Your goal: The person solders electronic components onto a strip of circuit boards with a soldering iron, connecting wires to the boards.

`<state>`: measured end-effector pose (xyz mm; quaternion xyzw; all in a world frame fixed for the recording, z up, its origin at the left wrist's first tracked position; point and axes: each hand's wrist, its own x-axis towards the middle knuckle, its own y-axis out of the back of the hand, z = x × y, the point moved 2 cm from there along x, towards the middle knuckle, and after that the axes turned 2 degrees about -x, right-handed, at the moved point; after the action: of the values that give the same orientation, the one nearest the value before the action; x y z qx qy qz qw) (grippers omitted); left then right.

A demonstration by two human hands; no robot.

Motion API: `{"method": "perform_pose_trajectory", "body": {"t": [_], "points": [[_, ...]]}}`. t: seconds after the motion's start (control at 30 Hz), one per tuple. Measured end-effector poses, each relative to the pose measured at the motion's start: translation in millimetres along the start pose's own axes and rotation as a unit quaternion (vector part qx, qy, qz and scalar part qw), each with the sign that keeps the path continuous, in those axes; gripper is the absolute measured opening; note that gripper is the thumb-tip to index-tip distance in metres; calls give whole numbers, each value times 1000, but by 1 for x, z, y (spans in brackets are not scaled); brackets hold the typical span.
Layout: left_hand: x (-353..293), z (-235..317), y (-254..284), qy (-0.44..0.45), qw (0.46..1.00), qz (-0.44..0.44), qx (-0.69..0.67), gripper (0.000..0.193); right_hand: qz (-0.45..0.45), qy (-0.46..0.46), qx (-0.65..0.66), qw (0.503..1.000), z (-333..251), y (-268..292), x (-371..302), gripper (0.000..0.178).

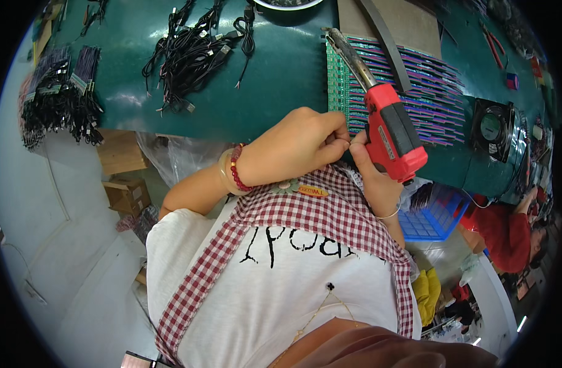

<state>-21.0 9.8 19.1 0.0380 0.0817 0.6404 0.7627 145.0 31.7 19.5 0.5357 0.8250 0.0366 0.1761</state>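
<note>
A red and black soldering gun (394, 130) with a long metal barrel rests in my right hand (379, 184), which is closed round its grip. Its tip points up and away, over the far left corner of a green circuit board panel (338, 80). Rows of pink, blue and black wires (431, 92) run rightward from that panel. Just left of the gun, my left hand (296, 141) is closed in a pinch, its fingertips meeting my right thumb at the table's near edge. Whatever lies between those fingertips is too small to make out.
Black cables with connectors (192, 67) lie on the green table (275, 80). Bundled wires (60, 98) hang over its left end. A curved grey strip (388, 46) crosses the panel's far side. A black fan (492, 127), blue crate (434, 214) and person in red (502, 236) are at right.
</note>
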Motion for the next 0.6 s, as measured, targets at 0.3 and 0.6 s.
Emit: {"method": "perform_pose_trajectory", "body": {"t": [0.3, 0.6], "points": [[15, -54, 28, 223, 954, 10, -198, 15, 60, 58, 102, 991, 17, 40, -17, 41], [23, -60, 22, 241, 945, 0, -220, 15, -4, 22, 117, 993, 54, 62, -52, 51]]}}
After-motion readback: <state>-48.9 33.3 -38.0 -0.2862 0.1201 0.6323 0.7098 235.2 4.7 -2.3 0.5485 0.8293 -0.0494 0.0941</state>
